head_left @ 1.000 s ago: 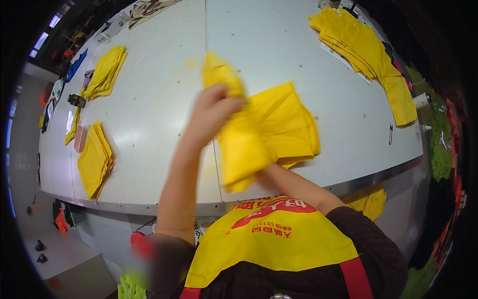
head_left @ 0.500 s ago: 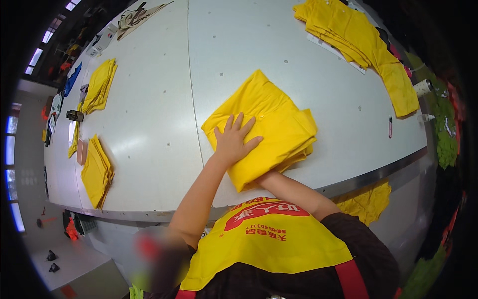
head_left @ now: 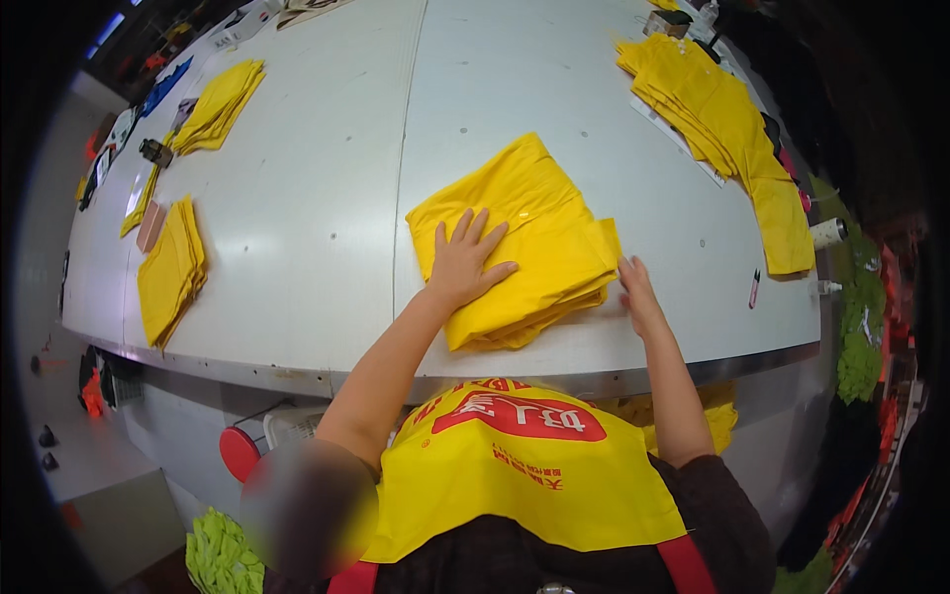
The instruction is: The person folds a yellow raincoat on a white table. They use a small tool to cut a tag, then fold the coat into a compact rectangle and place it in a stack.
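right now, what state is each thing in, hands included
left hand: open, fingers spread, flat on the yellow cloth
right hand: open, empty, at the cloth's right edge; touch unclear
yellow cloth: folded, layered, lying on the table
right pile: yellow, in overlapping layers
far left pile: yellow, stacked
near left pile: yellow, stacked
pen: lying down, too small to tell if capped
apron: worn

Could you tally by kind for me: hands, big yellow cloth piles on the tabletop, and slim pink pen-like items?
Hands: 2 (left hand, right hand)
Big yellow cloth piles: 4 (centre pile, right pile, upper-left pile, lower-left pile)
Slim pink pen-like item: 1
Total: 7
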Available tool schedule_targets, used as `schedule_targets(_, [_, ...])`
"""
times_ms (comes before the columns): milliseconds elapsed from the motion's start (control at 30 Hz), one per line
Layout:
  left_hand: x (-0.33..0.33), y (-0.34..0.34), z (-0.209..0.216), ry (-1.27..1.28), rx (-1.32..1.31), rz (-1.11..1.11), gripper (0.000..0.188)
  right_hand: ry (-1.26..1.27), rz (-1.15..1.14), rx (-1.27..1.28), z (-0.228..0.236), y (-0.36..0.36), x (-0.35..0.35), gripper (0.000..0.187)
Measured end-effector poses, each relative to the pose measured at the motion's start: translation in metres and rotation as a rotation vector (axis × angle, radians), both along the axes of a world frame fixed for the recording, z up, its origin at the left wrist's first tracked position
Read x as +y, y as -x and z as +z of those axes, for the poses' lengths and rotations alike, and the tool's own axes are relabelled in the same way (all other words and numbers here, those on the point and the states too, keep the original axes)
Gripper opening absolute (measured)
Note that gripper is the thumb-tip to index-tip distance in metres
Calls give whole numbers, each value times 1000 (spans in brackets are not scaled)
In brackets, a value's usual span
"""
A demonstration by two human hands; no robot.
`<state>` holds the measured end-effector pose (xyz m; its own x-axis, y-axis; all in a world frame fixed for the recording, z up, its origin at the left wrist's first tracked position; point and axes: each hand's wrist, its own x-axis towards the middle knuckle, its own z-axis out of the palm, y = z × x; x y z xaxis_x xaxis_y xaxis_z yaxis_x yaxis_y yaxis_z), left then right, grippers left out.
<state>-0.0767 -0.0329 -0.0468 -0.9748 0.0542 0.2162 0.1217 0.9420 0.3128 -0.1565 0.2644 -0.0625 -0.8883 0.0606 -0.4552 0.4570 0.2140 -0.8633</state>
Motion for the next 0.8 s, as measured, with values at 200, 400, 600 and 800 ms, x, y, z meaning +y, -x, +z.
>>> schedule_targets(200, [10,-77,25,-87,-18,-62,86,488,327,-403,7,5,-41,50])
schedule_targets(400, [-7,-148,-34,174,292,257,83,783,401,-680,1,-58,-113,12])
schedule_targets(600, [-42,-133,-16,181,575,362,44,838,360,-782,31,-94,-132,22])
schedule_targets(800, [-53,-132,-4,175,496,161,30,-426,1490,-168,95,-48,-107,30])
